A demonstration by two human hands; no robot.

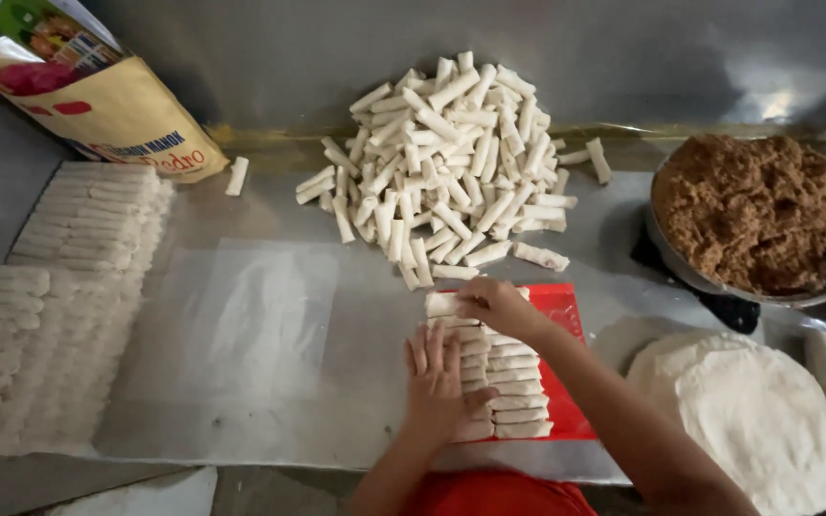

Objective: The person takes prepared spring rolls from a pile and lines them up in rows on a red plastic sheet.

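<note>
Steel bench [356,315] is covered by a loose heap of pale rolls [446,158], with a pan of brown filling [752,215] and round wrappers [748,411] at the right. Packed rolls [518,387] are stacked on a red tray [566,315]. They are pressed by the flat, spread left hand [439,382]; one roll [440,304] is pinched by the right hand [494,304].

Left hand [437,382] lies flat; right hand [497,306] pinches, fingers curled.
</note>
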